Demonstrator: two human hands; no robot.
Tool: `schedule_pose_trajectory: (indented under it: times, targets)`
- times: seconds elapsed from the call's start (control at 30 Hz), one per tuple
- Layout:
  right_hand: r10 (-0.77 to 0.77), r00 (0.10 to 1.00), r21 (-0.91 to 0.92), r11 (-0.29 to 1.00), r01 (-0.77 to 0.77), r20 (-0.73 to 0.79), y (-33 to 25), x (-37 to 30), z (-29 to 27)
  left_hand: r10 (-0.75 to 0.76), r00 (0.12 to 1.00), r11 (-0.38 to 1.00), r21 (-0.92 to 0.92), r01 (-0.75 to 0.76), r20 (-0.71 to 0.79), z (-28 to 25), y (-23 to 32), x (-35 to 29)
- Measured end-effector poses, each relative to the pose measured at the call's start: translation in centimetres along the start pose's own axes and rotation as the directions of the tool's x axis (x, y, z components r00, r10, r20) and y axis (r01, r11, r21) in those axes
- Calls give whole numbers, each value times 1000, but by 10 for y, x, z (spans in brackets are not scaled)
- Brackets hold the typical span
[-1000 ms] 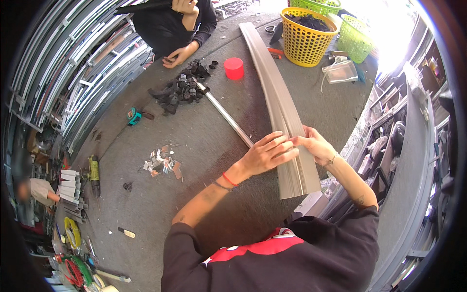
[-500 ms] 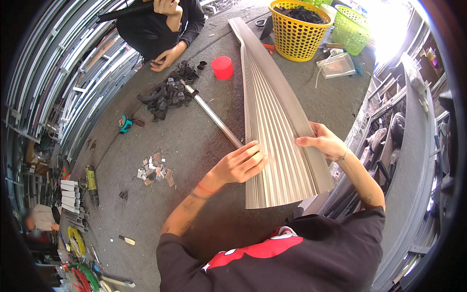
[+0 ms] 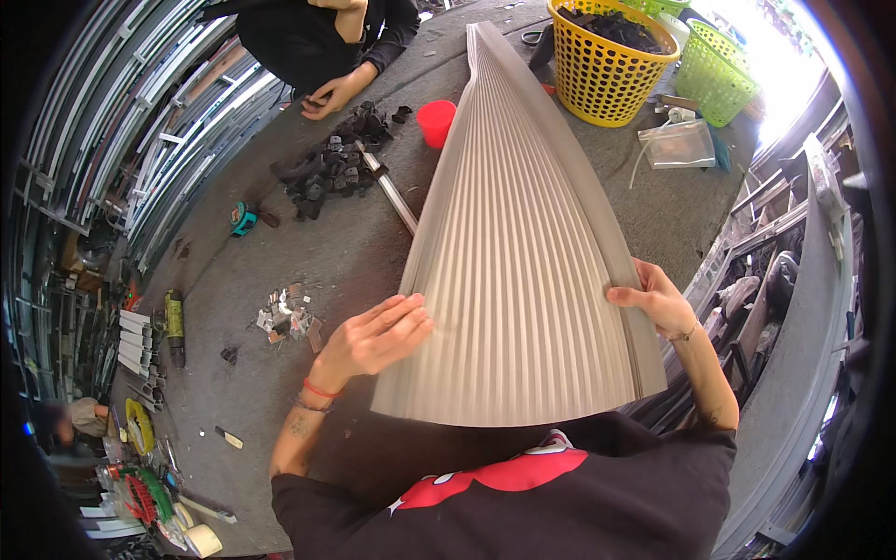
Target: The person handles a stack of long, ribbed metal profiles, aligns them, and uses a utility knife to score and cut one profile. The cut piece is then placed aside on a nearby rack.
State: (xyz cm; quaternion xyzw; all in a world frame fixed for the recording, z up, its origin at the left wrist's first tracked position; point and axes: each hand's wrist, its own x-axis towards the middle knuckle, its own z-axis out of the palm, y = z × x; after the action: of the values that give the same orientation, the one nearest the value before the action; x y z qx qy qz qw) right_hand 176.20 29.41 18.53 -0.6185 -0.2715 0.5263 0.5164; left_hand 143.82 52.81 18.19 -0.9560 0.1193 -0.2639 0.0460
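A long grey-beige pleated screen [image 3: 523, 280] lies fanned out before me, wide at my end and narrowing toward the far side of the table. My left hand [image 3: 375, 338] pinches its left border, fingertips on top; the thumb is mostly hidden. On the opposite border, my right hand [image 3: 663, 299] grips with the thumb on top and the fingers underneath. Partly covered by the screen's left edge are a silver metal bar [image 3: 397, 196] and a red round cup-like piece [image 3: 436, 123].
Black plastic pieces [image 3: 327, 173] are heaped near another person's hand [image 3: 338, 91]. Scraps [image 3: 287, 315], a teal tape measure [image 3: 244, 219] and a yellow-green power tool [image 3: 175, 327] lie on the left. A yellow basket [image 3: 609, 75] and a green basket [image 3: 717, 75] stand at the far right.
The pleats have spread much wider as my left hand moved left and slightly nearer with its border. My right hand has shifted slightly right, still on the other border.
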Motion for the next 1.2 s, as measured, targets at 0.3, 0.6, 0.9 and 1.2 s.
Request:
schedule_pose_trajectory:
  times: [0.3,0.6,0.9,1.2]
  targets:
    - [-66,997,-27,997,67,33,8,0,-8,-68,975,997,62,56,212,10,12,-9]
    - [-37,998,214,977,27,45,30,14,35,-648,503,134,-565,814,572,45,48,61]
    - [-140,986,133,983,127,95,27,18,52,-347,414,-637,-536,554,842,64,80,125]
    - [-85,984,0,996,86,159,21,14,23,-477,295,-596,-552,583,828,49,72,101]
